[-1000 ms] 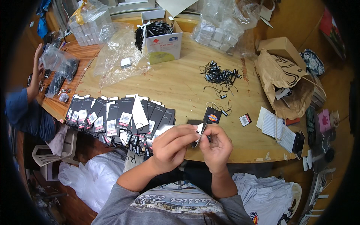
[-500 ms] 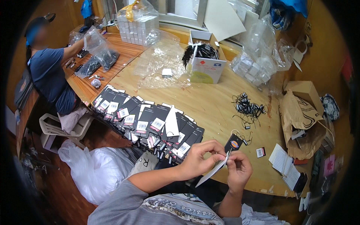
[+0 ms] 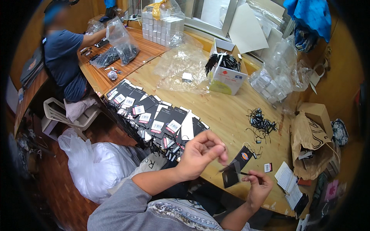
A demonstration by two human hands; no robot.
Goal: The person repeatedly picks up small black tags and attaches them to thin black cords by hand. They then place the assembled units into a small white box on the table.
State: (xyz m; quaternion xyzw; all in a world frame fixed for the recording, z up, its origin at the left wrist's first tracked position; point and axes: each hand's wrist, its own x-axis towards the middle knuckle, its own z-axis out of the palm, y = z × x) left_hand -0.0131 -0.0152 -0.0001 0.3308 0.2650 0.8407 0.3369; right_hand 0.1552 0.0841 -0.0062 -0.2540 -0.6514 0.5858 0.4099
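Note:
My right hand (image 3: 257,189), low at the table's front edge, pinches the end of a black hang tag (image 3: 231,178), part of which is smeared by motion. My left hand (image 3: 203,154) is raised just left of it, with thumb and fingers closed together. Whatever they may grip is too small or blurred to make out. Just beyond the held tag, another black tag (image 3: 245,154) with a round orange emblem and a string lies on the tabletop. A small white barcode label (image 3: 268,167) rests to its right.
Black tags with barcode labels (image 3: 158,117) cover the left table edge. Black cords (image 3: 261,122) lie in a heap at right; a white box (image 3: 227,79) holds more. A notebook (image 3: 288,184) and brown paper bag (image 3: 308,150) stand right. A co-worker (image 3: 63,57) sits far left.
My hands, together on the folded tag before, have come apart. The left has risen slightly and the right has dropped to the right with the black tag. The whole view has shifted a little.

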